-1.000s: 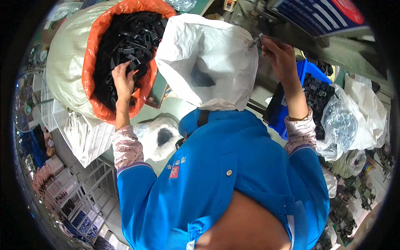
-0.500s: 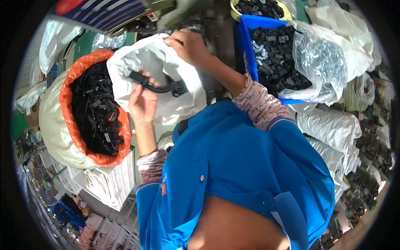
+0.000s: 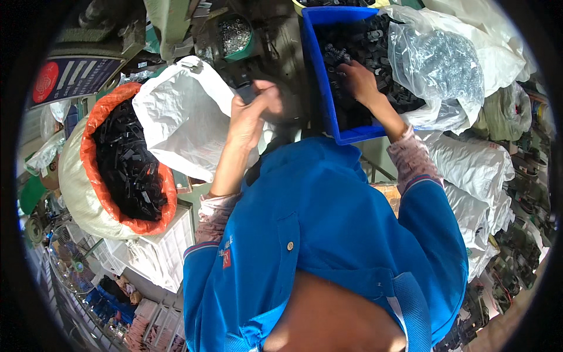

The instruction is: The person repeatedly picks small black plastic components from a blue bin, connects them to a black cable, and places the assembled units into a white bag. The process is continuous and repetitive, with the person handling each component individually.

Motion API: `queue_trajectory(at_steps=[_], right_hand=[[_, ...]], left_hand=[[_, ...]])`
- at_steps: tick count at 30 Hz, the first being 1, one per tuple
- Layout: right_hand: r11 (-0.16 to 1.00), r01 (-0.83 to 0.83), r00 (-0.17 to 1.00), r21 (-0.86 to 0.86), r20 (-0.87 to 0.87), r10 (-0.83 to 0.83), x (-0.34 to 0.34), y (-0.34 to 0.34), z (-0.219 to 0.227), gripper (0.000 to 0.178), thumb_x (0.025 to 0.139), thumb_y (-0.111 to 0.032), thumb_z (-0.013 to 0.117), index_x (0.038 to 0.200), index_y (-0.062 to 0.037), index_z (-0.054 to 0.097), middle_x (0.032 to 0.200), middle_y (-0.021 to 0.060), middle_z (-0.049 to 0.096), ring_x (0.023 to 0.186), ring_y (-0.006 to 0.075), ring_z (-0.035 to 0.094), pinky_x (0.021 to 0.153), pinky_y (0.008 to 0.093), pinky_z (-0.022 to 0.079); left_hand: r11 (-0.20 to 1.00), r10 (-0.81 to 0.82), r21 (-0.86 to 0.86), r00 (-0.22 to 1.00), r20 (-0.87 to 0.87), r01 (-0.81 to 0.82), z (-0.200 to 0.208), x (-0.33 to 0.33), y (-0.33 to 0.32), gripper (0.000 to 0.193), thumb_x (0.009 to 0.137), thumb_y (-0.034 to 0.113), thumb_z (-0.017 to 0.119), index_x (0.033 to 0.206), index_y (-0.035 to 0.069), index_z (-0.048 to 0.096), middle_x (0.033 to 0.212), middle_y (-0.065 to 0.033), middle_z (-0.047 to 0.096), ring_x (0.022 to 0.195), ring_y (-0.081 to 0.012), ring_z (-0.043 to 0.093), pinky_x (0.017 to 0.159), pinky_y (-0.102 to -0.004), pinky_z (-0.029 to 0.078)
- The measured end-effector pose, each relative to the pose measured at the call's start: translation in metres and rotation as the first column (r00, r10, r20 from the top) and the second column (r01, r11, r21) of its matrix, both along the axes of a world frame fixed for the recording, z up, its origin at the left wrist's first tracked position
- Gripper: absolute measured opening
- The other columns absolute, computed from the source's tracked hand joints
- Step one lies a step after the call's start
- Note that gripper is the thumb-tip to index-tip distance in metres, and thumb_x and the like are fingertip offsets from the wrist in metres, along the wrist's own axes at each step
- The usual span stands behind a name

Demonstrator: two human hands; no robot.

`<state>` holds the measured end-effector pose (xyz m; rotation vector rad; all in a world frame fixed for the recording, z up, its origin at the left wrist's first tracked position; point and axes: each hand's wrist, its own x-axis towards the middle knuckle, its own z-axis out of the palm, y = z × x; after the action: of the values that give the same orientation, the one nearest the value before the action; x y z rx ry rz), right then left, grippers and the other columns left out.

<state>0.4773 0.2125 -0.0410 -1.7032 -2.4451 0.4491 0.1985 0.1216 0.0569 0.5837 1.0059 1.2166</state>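
Note:
My left hand point(image 3: 249, 117) is closed round a dark plastic piece point(image 3: 246, 92) just right of a white sack point(image 3: 176, 111); motion smears its fingers. The sack's mouth gapes, and its pale inside shows. Over to the right, my right hand point(image 3: 360, 82) reaches into a blue bin point(image 3: 324, 76) of small black plastic parts point(image 3: 378, 44). Its fingers are bent down beside some small metal coil springs point(image 3: 336, 54). What lies between those fingertips is hidden.
At left stands a pale sack with an orange liner point(image 3: 88, 141), full of black plastic parts. A clear bag of springs point(image 3: 437, 64) overlaps the bin's right side. A green tub of small metal pieces point(image 3: 239, 51) sits behind the work area. White sacks point(image 3: 469, 164) are stacked at right.
My right hand has let go of the white sack's rim and moved right into the blue bin. The left has come out of the sack's mouth, rightward, with a dark piece.

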Motion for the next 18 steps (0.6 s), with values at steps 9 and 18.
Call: queue_trajectory(at_steps=[9,18], right_hand=[[0.996,-0.003,0.954,0.091,-0.298,0.03,0.032,-0.004,-0.023,0.016,0.081,-0.011,0.056,0.097,-0.0065,0.058,0.09,0.0168,0.058,0.085,0.0377,0.059,0.071,0.0445,0.049],[1.0,-0.024,0.973,0.001,-0.228,0.024,0.033,0.004,-0.04,0.039,0.08,-0.004,0.054,0.118,-0.0106,0.053,0.097,0.0174,0.058,0.092,0.0373,0.06,0.073,0.0451,0.051]], left_hand=[[0.994,-0.093,0.045,0.993,-0.074,0.096,-0.004,0.051,0.021,0.013,0.082,0.0,0.066,0.094,-0.002,0.062,0.082,-0.012,0.067,0.068,-0.016,0.063,0.06,-0.0265,0.05],[0.993,-0.096,0.053,0.976,-0.197,0.109,-0.006,0.056,0.023,0.017,0.08,0.006,0.069,0.094,0.0,0.062,0.083,-0.0083,0.068,0.07,-0.0131,0.064,0.062,-0.0236,0.051]])
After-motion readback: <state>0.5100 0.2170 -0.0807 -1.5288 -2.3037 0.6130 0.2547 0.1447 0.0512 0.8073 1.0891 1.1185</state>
